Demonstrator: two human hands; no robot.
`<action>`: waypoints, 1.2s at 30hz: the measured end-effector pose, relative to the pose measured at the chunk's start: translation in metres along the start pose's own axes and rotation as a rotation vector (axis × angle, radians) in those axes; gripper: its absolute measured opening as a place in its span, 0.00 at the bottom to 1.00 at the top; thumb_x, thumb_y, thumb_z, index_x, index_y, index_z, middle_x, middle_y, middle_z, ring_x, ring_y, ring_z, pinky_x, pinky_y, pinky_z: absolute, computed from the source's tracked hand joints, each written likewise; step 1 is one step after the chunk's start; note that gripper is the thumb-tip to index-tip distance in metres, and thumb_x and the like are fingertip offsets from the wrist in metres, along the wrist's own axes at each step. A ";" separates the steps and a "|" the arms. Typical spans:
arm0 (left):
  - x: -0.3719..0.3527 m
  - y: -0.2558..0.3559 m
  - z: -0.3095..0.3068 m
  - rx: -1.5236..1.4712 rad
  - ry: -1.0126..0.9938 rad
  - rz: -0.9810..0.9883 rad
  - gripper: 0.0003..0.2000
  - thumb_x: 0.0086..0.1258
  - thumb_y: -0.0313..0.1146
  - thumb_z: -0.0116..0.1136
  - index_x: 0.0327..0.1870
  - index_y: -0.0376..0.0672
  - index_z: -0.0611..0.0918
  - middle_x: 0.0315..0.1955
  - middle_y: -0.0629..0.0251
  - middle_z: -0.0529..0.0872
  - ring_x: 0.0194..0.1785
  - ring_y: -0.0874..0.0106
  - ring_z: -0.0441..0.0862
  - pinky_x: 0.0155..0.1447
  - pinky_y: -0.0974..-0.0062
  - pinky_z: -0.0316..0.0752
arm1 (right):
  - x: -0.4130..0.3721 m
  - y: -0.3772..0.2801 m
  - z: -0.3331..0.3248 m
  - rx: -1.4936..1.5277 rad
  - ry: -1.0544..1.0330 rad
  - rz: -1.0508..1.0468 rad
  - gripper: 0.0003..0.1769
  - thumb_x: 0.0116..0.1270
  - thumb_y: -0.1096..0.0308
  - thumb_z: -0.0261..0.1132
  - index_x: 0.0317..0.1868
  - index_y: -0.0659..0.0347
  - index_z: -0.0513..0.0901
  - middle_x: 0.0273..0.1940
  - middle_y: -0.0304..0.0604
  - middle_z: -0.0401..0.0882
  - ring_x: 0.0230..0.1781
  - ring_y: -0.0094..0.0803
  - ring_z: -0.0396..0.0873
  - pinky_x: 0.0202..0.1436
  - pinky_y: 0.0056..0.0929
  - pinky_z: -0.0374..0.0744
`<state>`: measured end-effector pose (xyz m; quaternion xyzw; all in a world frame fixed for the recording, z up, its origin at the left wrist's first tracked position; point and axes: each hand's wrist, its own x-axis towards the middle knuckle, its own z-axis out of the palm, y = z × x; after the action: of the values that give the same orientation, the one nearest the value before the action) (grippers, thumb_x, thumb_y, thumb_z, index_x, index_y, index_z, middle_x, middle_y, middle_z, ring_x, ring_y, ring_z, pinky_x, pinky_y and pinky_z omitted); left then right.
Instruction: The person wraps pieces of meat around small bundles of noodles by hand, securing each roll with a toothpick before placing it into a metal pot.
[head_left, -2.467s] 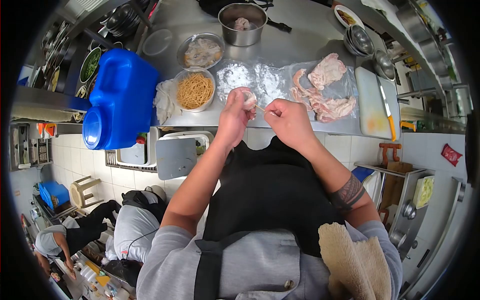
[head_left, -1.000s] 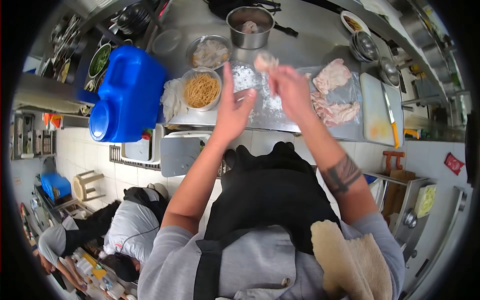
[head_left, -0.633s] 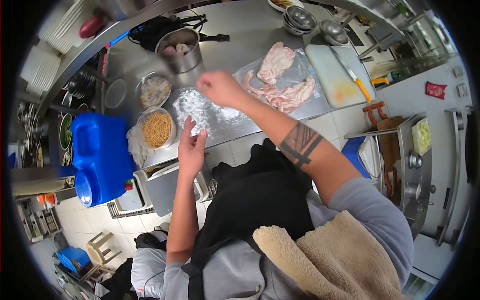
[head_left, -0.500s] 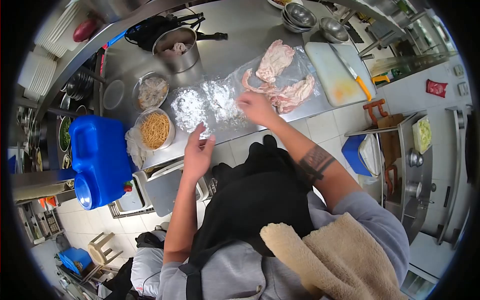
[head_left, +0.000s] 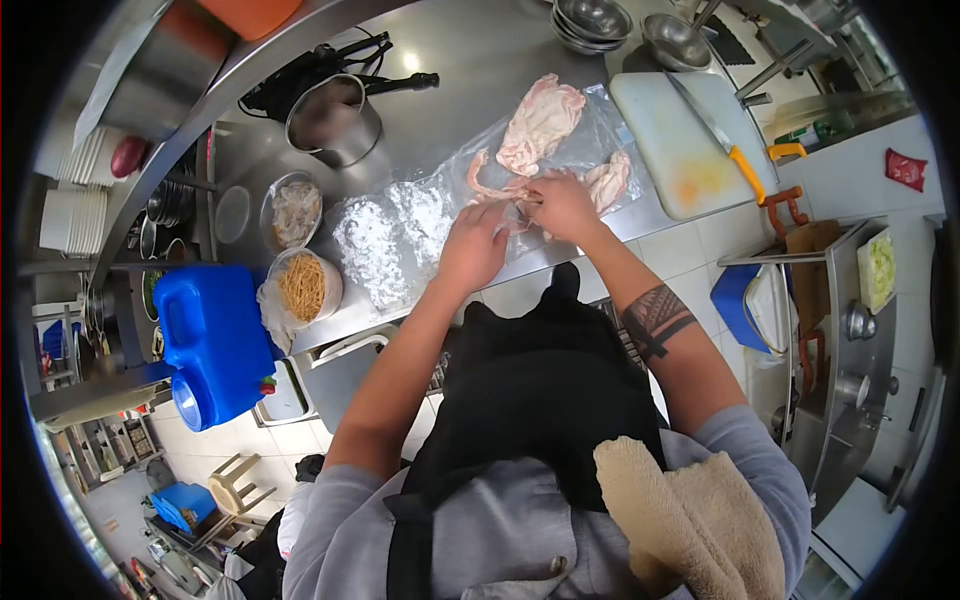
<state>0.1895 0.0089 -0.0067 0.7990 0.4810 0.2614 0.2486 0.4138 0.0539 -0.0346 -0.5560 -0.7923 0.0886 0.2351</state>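
Both my hands meet at a strip of raw pale-pink meat (head_left: 490, 190) lying on a clear plastic sheet (head_left: 455, 172). My right hand (head_left: 566, 206) is closed over the strip from above, its fingertips pressed into it. Close beside it, my left hand (head_left: 474, 246) has curled fingers at the strip's near side, partly hiding what they grip. A larger piece of raw meat (head_left: 540, 122) lies just beyond, and another end of meat (head_left: 607, 182) shows right of my right hand. White powder (head_left: 368, 245) covers the sheet's left part.
On the right sits a white cutting board (head_left: 655, 130) with an orange-handled knife (head_left: 742, 170). To the left stand a tub of thin yellow sticks (head_left: 302, 286), a bowl of pale food (head_left: 294, 212), a steel pot (head_left: 352, 135) and a blue jug (head_left: 215, 340).
Both hands have moved right, from over the white powder to the meat strip, and now meet there with their fingers closed. The view has shifted slightly.
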 end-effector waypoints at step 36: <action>-0.107 -0.041 -0.160 -0.739 -0.179 -0.470 0.09 0.84 0.34 0.60 0.46 0.39 0.87 0.31 0.75 0.87 0.32 0.84 0.78 0.38 0.81 0.73 | 0.094 -0.131 -0.110 0.585 -0.483 0.087 0.09 0.72 0.70 0.71 0.46 0.67 0.90 0.37 0.38 0.88 0.38 0.22 0.81 0.45 0.26 0.79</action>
<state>0.0154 -0.0470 0.0665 0.5449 0.5006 0.2818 0.6108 0.3305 0.0796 0.1398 -0.4617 -0.7416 0.4494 0.1866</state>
